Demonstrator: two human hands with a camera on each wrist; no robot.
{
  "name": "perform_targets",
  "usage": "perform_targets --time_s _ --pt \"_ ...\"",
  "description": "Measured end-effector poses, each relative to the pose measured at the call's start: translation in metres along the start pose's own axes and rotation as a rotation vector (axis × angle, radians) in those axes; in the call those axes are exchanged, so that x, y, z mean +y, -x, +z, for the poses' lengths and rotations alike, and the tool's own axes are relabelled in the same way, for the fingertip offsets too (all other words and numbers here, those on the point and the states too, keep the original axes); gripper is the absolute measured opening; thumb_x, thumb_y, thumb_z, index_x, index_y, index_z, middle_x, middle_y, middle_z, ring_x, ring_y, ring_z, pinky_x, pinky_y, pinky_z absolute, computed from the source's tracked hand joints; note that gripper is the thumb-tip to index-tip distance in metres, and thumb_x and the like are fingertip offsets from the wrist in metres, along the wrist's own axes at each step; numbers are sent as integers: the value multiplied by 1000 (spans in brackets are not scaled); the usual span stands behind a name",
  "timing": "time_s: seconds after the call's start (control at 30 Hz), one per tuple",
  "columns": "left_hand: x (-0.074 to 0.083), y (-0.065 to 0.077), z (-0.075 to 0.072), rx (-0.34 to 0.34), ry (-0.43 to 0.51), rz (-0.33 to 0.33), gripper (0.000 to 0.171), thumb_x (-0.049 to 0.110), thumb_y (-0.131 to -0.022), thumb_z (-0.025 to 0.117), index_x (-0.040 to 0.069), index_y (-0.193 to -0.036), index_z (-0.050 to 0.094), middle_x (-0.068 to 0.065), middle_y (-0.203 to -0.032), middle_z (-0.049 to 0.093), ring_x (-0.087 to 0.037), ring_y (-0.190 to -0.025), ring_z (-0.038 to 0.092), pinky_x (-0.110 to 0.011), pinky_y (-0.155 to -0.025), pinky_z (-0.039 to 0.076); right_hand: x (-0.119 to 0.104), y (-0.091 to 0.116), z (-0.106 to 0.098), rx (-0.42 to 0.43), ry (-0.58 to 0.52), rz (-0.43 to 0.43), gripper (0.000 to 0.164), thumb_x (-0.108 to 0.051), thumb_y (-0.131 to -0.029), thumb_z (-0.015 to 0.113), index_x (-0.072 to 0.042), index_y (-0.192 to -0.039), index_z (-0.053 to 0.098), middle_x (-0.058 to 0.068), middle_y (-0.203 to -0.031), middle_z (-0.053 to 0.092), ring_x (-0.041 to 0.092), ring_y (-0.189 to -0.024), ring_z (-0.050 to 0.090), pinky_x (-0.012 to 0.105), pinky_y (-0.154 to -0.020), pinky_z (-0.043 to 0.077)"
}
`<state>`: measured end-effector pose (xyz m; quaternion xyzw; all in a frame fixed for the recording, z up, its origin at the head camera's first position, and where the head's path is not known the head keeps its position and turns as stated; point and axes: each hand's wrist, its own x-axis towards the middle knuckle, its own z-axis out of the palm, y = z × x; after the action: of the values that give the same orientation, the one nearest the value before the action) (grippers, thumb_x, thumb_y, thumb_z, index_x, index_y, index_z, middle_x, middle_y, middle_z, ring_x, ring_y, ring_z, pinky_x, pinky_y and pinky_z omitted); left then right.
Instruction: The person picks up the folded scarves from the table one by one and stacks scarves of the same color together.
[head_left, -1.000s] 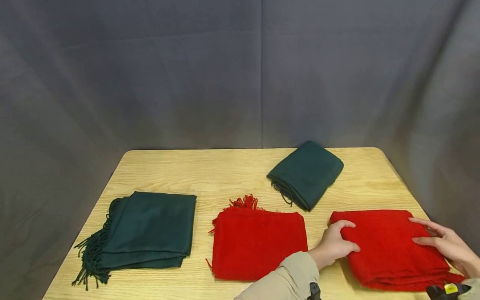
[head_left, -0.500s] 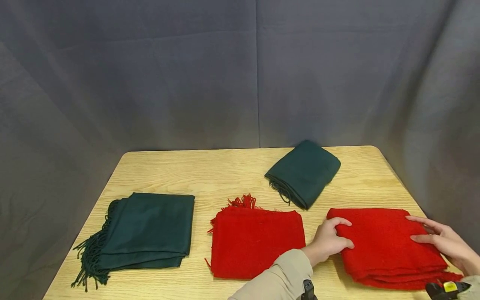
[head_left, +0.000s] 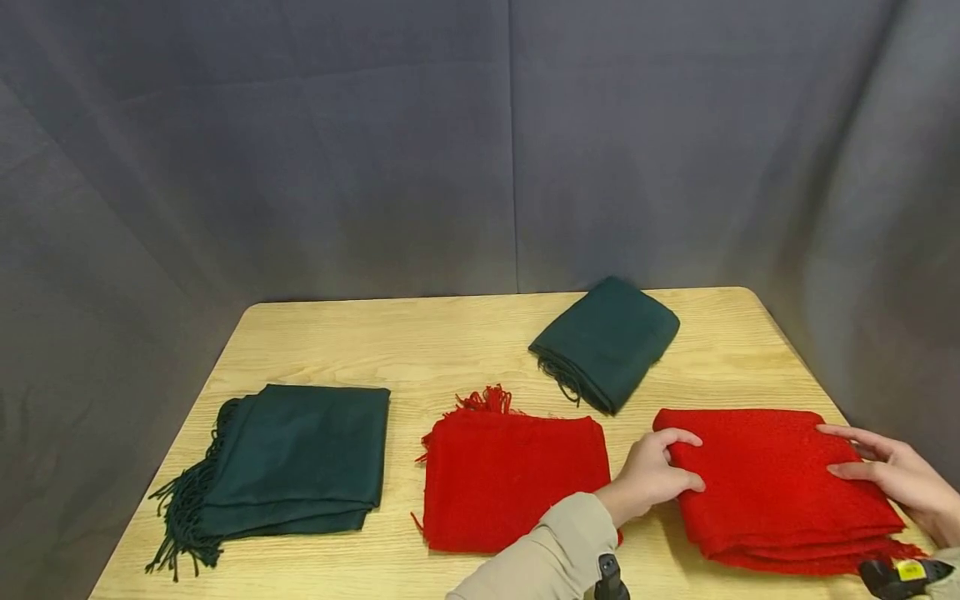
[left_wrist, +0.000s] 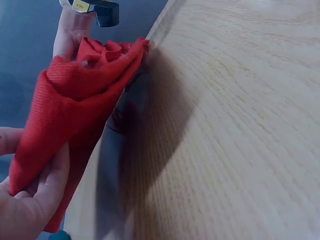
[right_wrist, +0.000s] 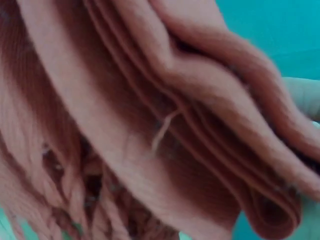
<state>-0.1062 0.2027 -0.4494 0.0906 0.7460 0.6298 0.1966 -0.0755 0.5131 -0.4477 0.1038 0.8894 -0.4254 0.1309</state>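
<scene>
A folded red scarf (head_left: 772, 483) with fringe is held between my two hands at the table's right end. My left hand (head_left: 651, 473) grips its left edge, thumb on top and fingers underneath. On the opposite edge, my right hand (head_left: 903, 479) pinches the folded layers, its thumb and forefinger over the top. From the left wrist, the scarf (left_wrist: 75, 107) shows tilted, with a shadow on the wood beside it. Close up in the right wrist view, the scarf's stacked folds (right_wrist: 200, 100) and fringe fill most of the frame.
A second folded red scarf (head_left: 510, 475) lies mid-table, just left of my left forearm. One dark green scarf (head_left: 307, 454) with long fringe is at the left, another (head_left: 611, 342) angled near the back edge. Grey curtains (head_left: 375, 167) surround the wooden table (head_left: 337, 342).
Both hands keep their hold on the red scarf, which has barely moved. The head view has shifted slightly.
</scene>
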Motion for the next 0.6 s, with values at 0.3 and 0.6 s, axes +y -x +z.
perform_targets --time_s 0.3,0.6 --pt "9 2 -4 -23 -16 12 42 -6 -63 73 22 -94 67 3 -67 45 -7 -57 38 -20 -43 34 2 7 -5 31 77 -5 60 -29 -86 62 -25 -140 36 24 -135 31 38 -113 33 39 -80 37" --pt "14 1 -11 -31 -6 50 41 -4 -64 74 23 -94 67 1 -60 44 -8 -53 38 -21 -42 33 -3 13 -6 33 -61 -24 53 -24 -84 64 -45 -127 41 -15 -124 34 -18 -83 36 22 -69 46"
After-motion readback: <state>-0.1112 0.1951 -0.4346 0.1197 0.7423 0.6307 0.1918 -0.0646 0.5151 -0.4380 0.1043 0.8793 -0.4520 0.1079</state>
